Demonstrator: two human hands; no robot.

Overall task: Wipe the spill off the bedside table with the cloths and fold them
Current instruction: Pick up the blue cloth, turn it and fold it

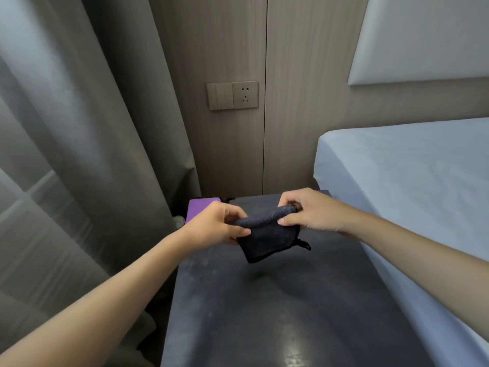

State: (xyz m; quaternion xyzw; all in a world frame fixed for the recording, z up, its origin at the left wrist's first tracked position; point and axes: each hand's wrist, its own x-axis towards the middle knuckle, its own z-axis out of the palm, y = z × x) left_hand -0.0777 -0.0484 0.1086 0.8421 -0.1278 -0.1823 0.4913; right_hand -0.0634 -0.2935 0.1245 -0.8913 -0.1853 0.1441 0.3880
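Here, in the head view, both hands are raised over the table [264, 327], holding a dark cloth [267, 237] between them. The left hand [214, 226] pinches the cloth's left end, thumb on the near side and fingers curled over the far side. The right hand [309, 213] grips the upper right corner the same way, its thumb pressed on the near face. The cloth is folded over along its top edge and hangs down from the two hands, clear of the tabletop, with a faint shadow on the surface under it. A small black loop [304, 245] sticks out from its lower right side. The tabletop is dark and glossy, with pale streaks and a bright glare near its near edge. A purple cloth [202, 206] lies at the far left corner of the table, partly hidden behind the left hand. A grey curtain [79, 128] hangs to the left, touching the table's side. A bed [410, 181] with a pale sheet stands just beside the table on the right, below a padded headboard [423, 35]. On the far wood-grain wall sit a switch [220, 96] and a socket [244, 94], side by side.
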